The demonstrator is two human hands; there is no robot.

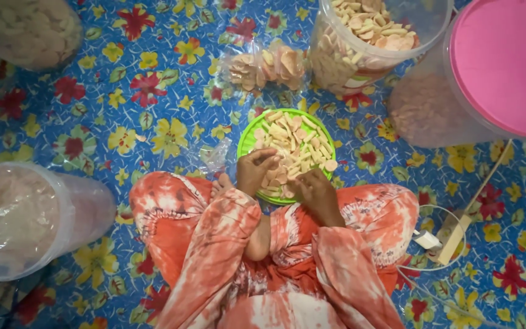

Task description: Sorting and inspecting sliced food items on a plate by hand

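A green round tray (pixel 246 141) lies on the floor mat in front of my crossed legs, heaped with pale and pinkish cracker chips (pixel 293 143). My left hand (pixel 254 170) rests on the tray's near left edge with fingers curled over some chips. My right hand (pixel 316 191) lies on the near right edge, fingers bent down among the chips. Whether either hand grips a chip is hidden under the fingers. Orange and white patterned sleeves cover both arms.
A clear bag of chips (pixel 266 64) lies beyond the tray, an empty clear bag (pixel 211 155) to its left. A clear tub of chips (pixel 366 42) and a pink-lidded tub (pixel 488 73) stand at the back right. Further tubs (pixel 25 216) (pixel 25 30) stand left. A white plug and cord (pixel 427 239) lie right.
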